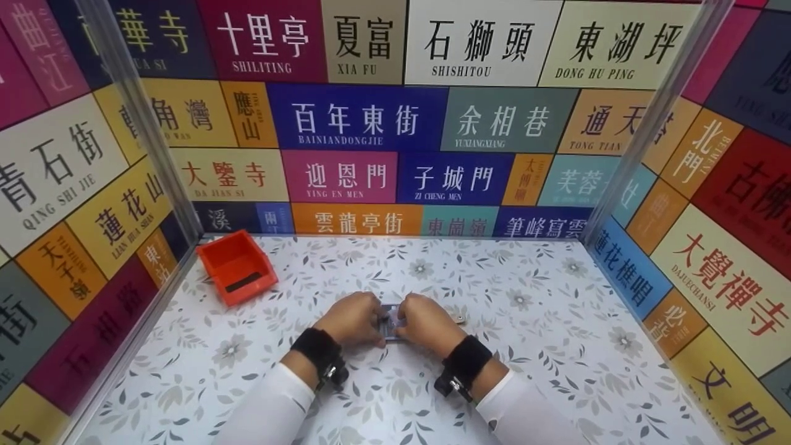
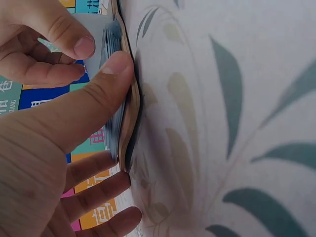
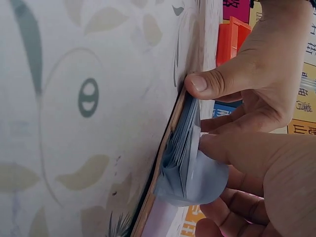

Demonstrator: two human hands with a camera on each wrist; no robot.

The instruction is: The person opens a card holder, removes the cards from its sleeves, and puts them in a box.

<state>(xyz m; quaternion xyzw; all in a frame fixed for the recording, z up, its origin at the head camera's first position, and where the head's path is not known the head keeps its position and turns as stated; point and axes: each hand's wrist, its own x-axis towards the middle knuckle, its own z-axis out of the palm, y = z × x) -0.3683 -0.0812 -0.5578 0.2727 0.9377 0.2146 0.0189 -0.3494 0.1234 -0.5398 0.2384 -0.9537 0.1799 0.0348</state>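
A card holder [image 1: 390, 327] with a brown edge and a stack of clear plastic sleeves [image 3: 180, 148] lies open on the table between my hands. My left hand [image 1: 355, 318] holds it at its left side. In the left wrist view, the thumb [image 2: 116, 66] presses on the holder's edge, with the other fingers along the stack. My right hand [image 1: 429, 324] pinches a bent translucent sleeve [image 3: 210, 180] between thumb and fingers, raised off the stack. A small tab with a metal stud [image 1: 460, 319] shows beyond the right hand.
An orange-red bin [image 1: 270, 279] with a black strip on its front stands at the back left of the table. The flower-patterned tabletop [image 1: 525, 371] is bounded by panels of coloured signs [image 1: 358, 117] at the back and both sides.
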